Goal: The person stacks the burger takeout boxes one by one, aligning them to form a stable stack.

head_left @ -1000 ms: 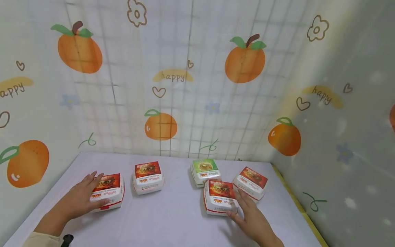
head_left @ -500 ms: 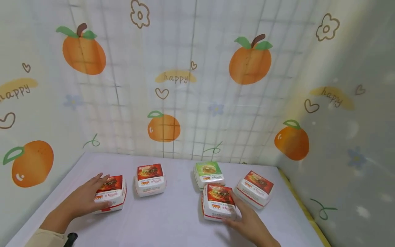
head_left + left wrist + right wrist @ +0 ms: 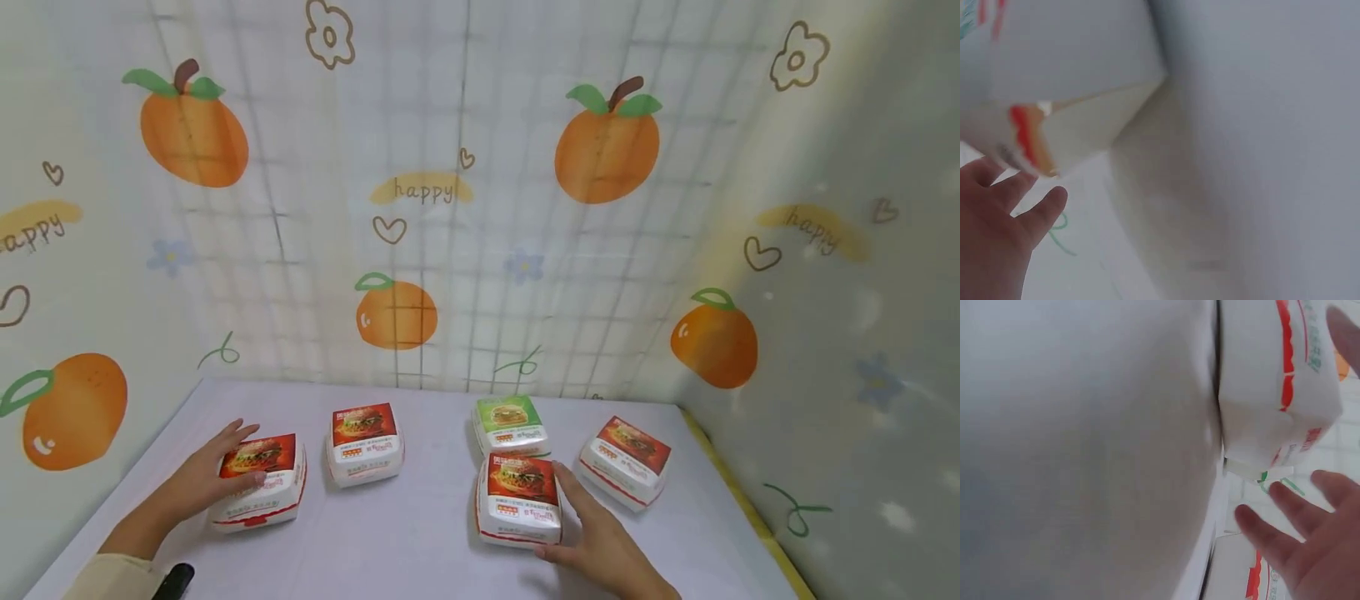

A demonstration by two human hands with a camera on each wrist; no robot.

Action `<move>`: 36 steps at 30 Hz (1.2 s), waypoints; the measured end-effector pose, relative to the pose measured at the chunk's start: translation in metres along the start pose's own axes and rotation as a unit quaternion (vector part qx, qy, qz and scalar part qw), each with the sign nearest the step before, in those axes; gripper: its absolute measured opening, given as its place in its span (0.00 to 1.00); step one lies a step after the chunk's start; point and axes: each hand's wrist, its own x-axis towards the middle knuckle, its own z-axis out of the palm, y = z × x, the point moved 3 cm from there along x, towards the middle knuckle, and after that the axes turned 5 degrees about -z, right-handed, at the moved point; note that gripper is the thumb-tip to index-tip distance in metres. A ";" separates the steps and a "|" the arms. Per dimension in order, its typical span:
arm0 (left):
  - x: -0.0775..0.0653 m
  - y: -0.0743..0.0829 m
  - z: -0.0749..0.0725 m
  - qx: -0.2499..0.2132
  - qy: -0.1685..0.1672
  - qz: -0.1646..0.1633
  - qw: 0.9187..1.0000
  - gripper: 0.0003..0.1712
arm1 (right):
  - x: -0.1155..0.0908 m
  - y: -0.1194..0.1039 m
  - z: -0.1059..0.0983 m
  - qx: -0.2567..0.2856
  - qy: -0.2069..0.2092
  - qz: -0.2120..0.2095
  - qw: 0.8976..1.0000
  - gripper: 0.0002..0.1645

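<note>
My left hand (image 3: 197, 475) lies at the left side of a red-and-white burger box (image 3: 262, 487), fingers over its far left edge and thumb across its front. In the left wrist view that box (image 3: 1079, 62) looms large above the spread fingers (image 3: 1047, 212). At a second red-topped burger box (image 3: 517, 504), front and centre-right, my right hand (image 3: 603, 542) stands with forefinger by the right side and thumb low at the near corner. The right wrist view shows its fingers (image 3: 1263, 534) straight and apart beside this box (image 3: 1272, 381).
A green-topped burger box (image 3: 512, 427) sits just behind the right-hand box. Another red-topped box (image 3: 626, 462) stands angled at the right, and one more red-topped box (image 3: 365, 442) is left of centre. A printed curtain (image 3: 480, 333) encloses the white table (image 3: 375, 550).
The right-hand box has slid left and towards me with my right hand beside it, widening the gap to the angled box. My left hand stays at its box; the head view has shifted slightly.
</note>
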 end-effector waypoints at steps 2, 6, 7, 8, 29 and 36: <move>0.003 -0.001 0.003 -0.002 -0.007 -0.006 1.000 0.52 | 0.006 0.004 0.002 0.000 -0.014 -0.013 1.000 0.74; 0.000 -0.006 0.006 -0.005 -0.008 -0.014 1.000 0.51 | 0.016 0.009 0.013 -0.010 -0.068 -0.030 0.997 0.73; -0.002 -0.006 0.005 -0.008 -0.014 -0.018 1.000 0.51 | 0.017 0.009 0.017 -0.013 -0.080 -0.032 0.996 0.72; -0.004 -0.007 0.005 -0.013 -0.019 -0.021 1.000 0.51 | 0.017 0.007 0.020 -0.012 -0.092 -0.024 0.995 0.71; -0.024 0.001 0.014 -0.008 -0.062 -0.014 0.998 0.68 | 0.012 -0.021 0.010 -0.090 -0.068 -0.086 0.990 0.65; -0.025 0.004 0.023 -0.014 -0.058 -0.007 0.998 0.71 | 0.021 -0.012 0.020 -0.052 -0.115 -0.074 0.989 0.66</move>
